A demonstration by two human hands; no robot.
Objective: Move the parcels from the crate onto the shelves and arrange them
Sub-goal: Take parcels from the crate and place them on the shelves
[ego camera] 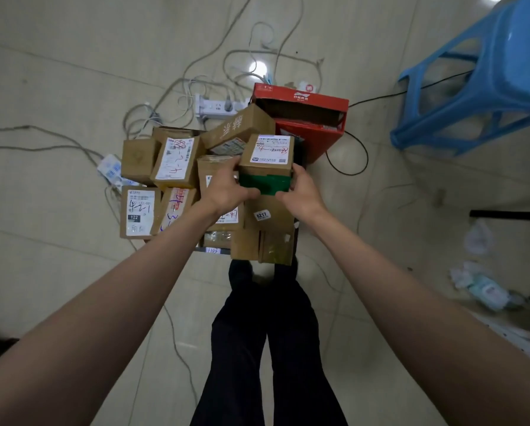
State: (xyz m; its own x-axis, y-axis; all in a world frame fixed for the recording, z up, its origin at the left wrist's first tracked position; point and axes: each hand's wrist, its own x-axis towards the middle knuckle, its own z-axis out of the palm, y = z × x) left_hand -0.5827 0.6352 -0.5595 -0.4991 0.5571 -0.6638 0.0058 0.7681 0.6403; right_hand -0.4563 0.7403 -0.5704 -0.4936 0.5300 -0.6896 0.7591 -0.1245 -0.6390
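**Two hands on one box**

We hold a brown parcel (268, 155) with a white label. Our left hand (227, 189) grips its left side and our right hand (302, 192) grips its right side. It sits above the pile of parcels (165, 179), next to a red box (306, 118).

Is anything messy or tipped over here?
Yes. The blue stool lies on its side. The red box sits open beside the parcel pile, which is heaped crookedly. Cables sprawl across the floor, and crumpled wrappers lie at the right.
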